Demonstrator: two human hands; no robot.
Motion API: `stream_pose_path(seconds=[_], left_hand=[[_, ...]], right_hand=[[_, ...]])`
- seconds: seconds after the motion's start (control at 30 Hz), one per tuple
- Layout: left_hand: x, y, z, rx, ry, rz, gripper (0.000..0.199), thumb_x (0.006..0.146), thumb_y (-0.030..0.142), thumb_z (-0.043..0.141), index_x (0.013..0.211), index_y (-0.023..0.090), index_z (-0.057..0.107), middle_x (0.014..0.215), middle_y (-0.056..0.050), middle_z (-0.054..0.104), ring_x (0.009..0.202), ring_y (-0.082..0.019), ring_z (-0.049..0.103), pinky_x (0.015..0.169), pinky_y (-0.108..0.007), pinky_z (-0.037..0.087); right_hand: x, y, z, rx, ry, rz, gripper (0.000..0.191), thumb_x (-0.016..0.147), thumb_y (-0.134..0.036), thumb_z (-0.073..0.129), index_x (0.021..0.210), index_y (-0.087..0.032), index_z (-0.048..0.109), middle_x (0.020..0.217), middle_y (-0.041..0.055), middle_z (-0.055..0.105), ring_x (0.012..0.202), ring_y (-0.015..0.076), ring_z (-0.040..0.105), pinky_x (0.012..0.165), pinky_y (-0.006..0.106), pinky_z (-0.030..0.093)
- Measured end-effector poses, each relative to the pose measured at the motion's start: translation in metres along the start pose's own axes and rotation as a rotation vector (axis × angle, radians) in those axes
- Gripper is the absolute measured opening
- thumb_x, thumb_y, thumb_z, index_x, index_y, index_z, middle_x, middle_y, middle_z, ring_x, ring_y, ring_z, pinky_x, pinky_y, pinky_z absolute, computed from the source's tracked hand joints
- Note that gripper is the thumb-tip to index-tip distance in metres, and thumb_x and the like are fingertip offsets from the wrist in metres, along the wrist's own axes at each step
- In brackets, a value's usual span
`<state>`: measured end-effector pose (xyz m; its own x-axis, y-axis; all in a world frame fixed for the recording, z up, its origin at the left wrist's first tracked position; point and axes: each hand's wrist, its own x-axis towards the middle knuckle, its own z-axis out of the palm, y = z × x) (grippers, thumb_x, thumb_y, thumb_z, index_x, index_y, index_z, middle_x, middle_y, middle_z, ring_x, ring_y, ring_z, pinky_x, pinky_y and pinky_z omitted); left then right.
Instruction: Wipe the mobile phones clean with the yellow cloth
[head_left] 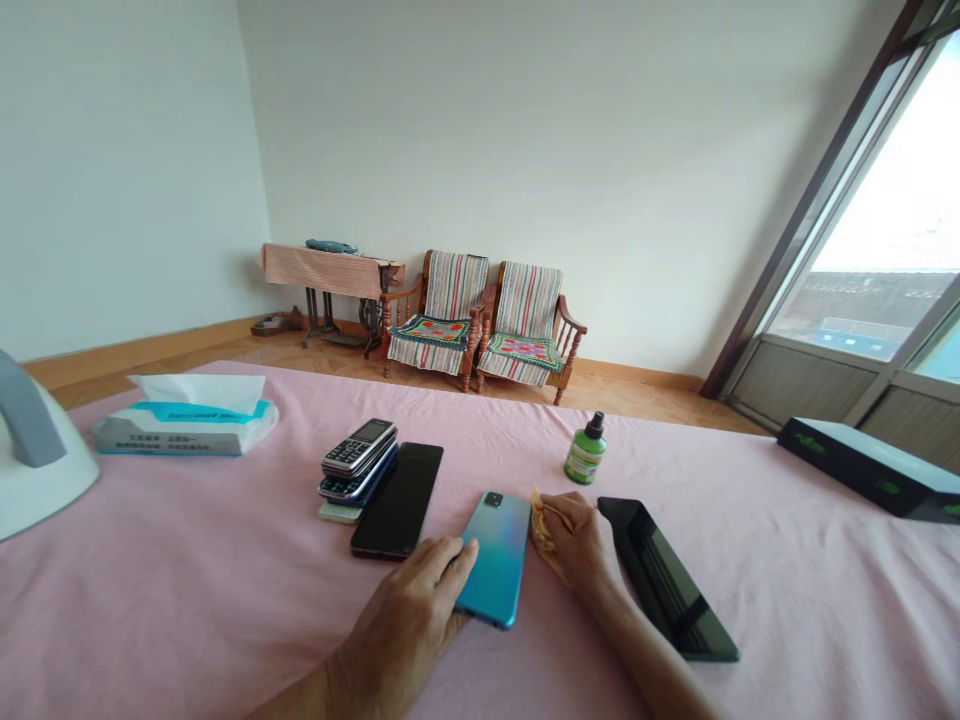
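Note:
A blue smartphone [498,560] lies back up, its camera at the far end. My left hand [412,610] grips its left edge, thumb on the back and the other fingers partly hidden. Beside the phone's right edge, my right hand [581,545] is closed on a crumpled yellowish cloth [543,535]. A black smartphone [401,500] lies to the left, next to a stack of keypad phones [358,448]. To the right of my right hand rests a dark tablet [671,580]. Just beyond that hand stands a green spray bottle [585,452] with a black top.
A pink cloth [247,590] covers the surface. A tissue pack [187,425] and part of a white-and-grey appliance [37,450] are at left. A black box [862,465] sits at right. Beyond are two wooden chairs [454,290] and a covered sewing table [322,270].

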<state>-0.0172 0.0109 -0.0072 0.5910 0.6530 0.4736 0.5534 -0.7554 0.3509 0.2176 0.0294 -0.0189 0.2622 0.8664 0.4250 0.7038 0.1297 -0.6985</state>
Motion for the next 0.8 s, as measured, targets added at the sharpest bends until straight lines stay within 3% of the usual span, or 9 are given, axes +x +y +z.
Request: stream_pose_path(seconds=[0.33, 0.5, 0.57, 0.8], left_hand=[[-0.001, 0.002, -0.001, 0.061, 0.011, 0.025, 0.066, 0.073, -0.01, 0.047, 0.133, 0.019, 0.046, 0.118, -0.008, 0.061, 0.109, -0.024, 0.06, 0.096, -0.039, 0.051], [0.001, 0.001, -0.004, 0.037, 0.015, -0.008, 0.069, 0.071, -0.011, 0.045, 0.132, 0.022, 0.047, 0.116, -0.006, 0.061, 0.107, -0.023, 0.06, 0.094, -0.037, 0.052], [0.001, 0.0, -0.004, 0.034, 0.012, -0.019, 0.068, 0.072, -0.01, 0.047, 0.132, 0.022, 0.047, 0.114, -0.006, 0.061, 0.105, -0.023, 0.061, 0.093, -0.037, 0.053], [0.001, 0.004, -0.004, 0.057, -0.011, -0.004, 0.066, 0.072, -0.01, 0.047, 0.132, 0.019, 0.045, 0.111, -0.007, 0.06, 0.103, -0.022, 0.061, 0.092, -0.038, 0.053]], right_hand=[[-0.013, -0.025, 0.009, 0.033, -0.029, -0.033, 0.029, 0.079, -0.016, 0.046, 0.06, -0.017, 0.069, 0.065, 0.0026, 0.055, 0.058, 0.0138, 0.056, 0.051, 0.021, 0.038], [-0.03, -0.048, 0.013, 0.11, 0.056, -0.072, 0.026, 0.073, -0.011, 0.047, 0.069, -0.018, 0.071, 0.068, 0.0019, 0.052, 0.061, 0.0145, 0.056, 0.054, 0.022, 0.04], [-0.028, -0.048, 0.015, 0.169, 0.073, -0.079, 0.025, 0.075, -0.013, 0.047, 0.073, -0.018, 0.072, 0.072, 0.0026, 0.054, 0.062, 0.0144, 0.056, 0.054, 0.022, 0.041], [-0.005, -0.033, 0.01, 0.237, 0.092, -0.018, 0.026, 0.079, -0.021, 0.051, 0.06, -0.016, 0.067, 0.07, 0.0041, 0.059, 0.061, 0.0146, 0.057, 0.054, 0.022, 0.043]])
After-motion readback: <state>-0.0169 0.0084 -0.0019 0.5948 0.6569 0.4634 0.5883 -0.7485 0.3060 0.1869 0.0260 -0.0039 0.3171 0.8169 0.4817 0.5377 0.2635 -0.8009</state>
